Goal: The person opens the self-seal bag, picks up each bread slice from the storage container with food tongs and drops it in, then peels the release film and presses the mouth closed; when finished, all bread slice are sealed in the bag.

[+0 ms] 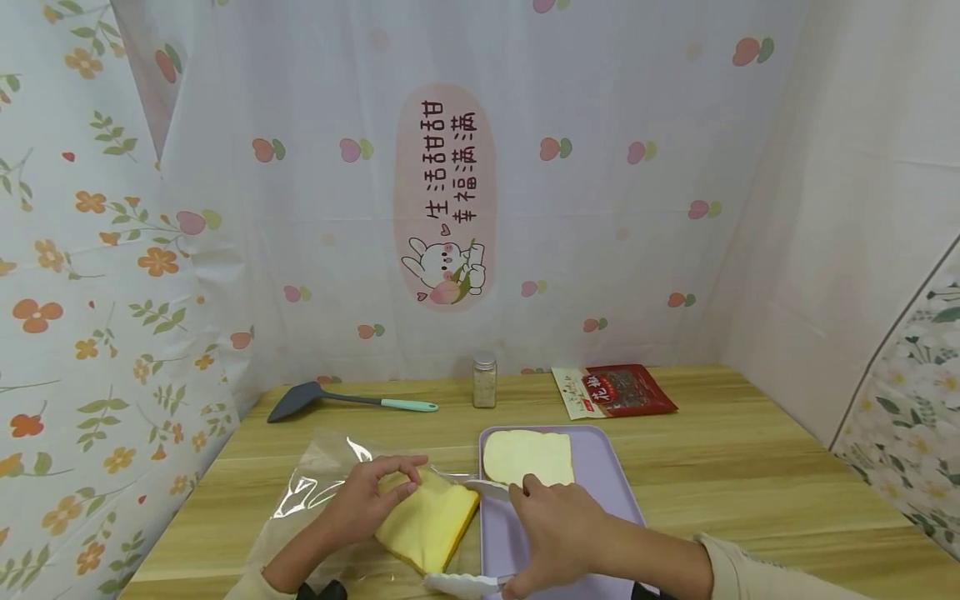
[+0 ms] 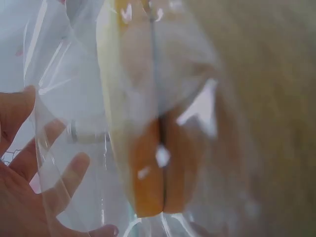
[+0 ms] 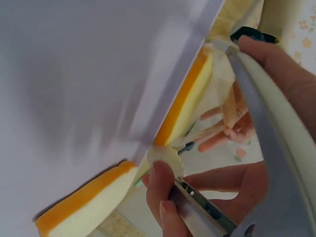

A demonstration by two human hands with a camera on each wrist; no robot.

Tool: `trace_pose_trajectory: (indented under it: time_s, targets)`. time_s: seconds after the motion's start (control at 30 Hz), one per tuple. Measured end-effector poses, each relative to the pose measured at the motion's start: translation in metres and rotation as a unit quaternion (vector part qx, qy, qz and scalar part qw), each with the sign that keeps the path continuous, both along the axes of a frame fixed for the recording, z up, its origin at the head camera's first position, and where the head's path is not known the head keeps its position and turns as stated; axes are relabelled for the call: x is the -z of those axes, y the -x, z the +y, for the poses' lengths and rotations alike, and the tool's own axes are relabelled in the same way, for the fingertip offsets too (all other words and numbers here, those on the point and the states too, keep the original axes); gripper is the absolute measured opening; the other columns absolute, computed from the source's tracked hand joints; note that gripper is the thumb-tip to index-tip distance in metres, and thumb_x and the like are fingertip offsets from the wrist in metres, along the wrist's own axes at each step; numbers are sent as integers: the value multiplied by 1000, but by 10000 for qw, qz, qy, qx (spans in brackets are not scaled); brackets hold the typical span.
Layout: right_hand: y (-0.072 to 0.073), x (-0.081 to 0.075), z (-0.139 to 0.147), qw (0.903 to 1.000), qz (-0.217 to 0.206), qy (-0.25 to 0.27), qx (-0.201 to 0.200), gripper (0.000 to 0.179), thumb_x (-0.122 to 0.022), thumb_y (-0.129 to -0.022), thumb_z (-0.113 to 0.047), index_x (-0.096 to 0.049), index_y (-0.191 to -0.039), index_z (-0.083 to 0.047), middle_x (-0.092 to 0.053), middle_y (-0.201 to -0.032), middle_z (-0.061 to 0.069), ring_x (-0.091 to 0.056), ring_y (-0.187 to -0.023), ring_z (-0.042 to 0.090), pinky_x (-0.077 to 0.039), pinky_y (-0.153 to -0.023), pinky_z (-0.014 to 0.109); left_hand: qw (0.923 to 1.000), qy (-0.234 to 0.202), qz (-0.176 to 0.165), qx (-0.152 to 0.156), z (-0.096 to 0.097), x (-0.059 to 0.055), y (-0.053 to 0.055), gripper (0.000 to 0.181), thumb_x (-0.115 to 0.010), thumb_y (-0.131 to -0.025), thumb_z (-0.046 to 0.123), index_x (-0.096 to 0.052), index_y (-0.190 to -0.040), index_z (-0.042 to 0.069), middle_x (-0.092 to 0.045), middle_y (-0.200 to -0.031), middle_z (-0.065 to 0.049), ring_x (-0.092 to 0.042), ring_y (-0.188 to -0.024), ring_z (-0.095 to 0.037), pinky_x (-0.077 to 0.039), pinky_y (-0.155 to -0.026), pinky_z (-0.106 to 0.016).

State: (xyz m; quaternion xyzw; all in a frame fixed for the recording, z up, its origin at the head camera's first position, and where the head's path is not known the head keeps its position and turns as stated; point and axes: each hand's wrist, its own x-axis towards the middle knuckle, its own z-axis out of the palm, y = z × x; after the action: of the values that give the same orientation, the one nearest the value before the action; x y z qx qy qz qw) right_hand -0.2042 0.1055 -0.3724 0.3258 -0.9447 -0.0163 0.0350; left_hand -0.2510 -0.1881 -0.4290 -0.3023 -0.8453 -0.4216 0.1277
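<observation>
My left hand (image 1: 367, 500) holds the mouth of a clear plastic bag (image 1: 300, 500), thumb on one side of the film and fingers on the other. Yellow bread slices (image 1: 431, 521) with orange crust lie inside it; two crust edges (image 2: 148, 182) stand side by side in the left wrist view. With its thumb and fingers, my right hand (image 1: 558, 529) grips a pair of tongs (image 3: 269, 128) with pale scalloped tips, spread wide. One tip is at each end of the bread's right edge. Another bread slice (image 1: 528, 457) rests on the purple tray (image 1: 615, 500).
Behind the bag lies a dark spatula (image 1: 337, 396) with a mint handle. A small seasoning jar (image 1: 484, 383) stands at the back, and a red and white spice packet (image 1: 615, 392) lies right of it. Printed curtains (image 1: 322, 208) enclose the wooden table (image 1: 742, 467).
</observation>
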Motion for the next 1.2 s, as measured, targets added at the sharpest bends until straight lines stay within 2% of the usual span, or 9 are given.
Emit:
trace_pose_trajectory:
  time_s: [0.17, 0.3, 0.53, 0.7, 0.9, 1.03, 1.2]
  targets:
    - [1, -1, -1, 10000, -16, -53, -53, 93, -75, -56, -77, -63, -113, -5, -53, -86, 0, -50, -54, 17, -39, -45, 30, 9999, 24, -97, -91, 1, 0, -2, 9, -68, -94, 15, -66, -86, 17, -69, -123, -9, -63, -116, -34, -47, -97, -56]
    - [0, 0, -3, 9999, 106, -53, 9, 84, -76, -56, -78, -64, -101, -9, -50, -82, -2, -48, -53, 18, -39, -45, 31, 9998, -60, -166, -54, 0, 1, -2, 9, -66, -96, 20, -66, -87, 18, -69, -123, -8, -62, -118, -34, -44, -98, -60]
    - [-4, -8, -15, 9990, 45, -407, 158, 92, -73, -54, -82, -65, -100, -3, -48, -77, 0, -53, -57, 20, -42, -48, 33, 9998, -20, -94, -152, -1, 1, -2, 8, -67, -95, 18, -66, -87, 19, -69, -122, -8, -63, -116, -33, -47, -96, -55]
    - [-1, -16, -23, 9974, 120, -701, 102, 81, -73, -56, -79, -65, -88, -5, -48, -74, 0, -52, -55, 20, -43, -48, 33, 9997, 37, -100, -215, -2, 1, -2, 8, -67, -96, 18, -67, -88, 19, -70, -122, -8, -63, -116, -33, -49, -95, -55]
    - [5, -19, -23, 9983, -38, -583, 36, 61, -77, -56, -72, -56, -66, -15, -46, -70, -3, -47, -55, 16, -39, -45, 32, 9997, 37, -102, -198, -2, -1, -1, 9, -65, -97, 22, -66, -88, 20, -69, -122, -9, -63, -116, -35, -49, -93, -57]
    - [9, -18, -20, 9991, -163, -373, 70, 58, -80, -55, -68, -51, -63, -19, -46, -69, -5, -44, -55, 14, -37, -45, 32, 9996, 44, -178, -201, -3, -2, -1, 9, -65, -97, 24, -66, -89, 21, -69, -123, -7, -62, -117, -34, -48, -94, -57]
    - [11, -18, -15, 9997, -230, -101, 15, 56, -82, -53, -65, -54, -67, -19, -46, -69, -6, -45, -54, 13, -36, -44, 32, 9996, 15, -225, -157, -3, -3, -1, 9, -64, -97, 24, -66, -89, 22, -69, -123, -8, -62, -118, -35, -47, -95, -58]
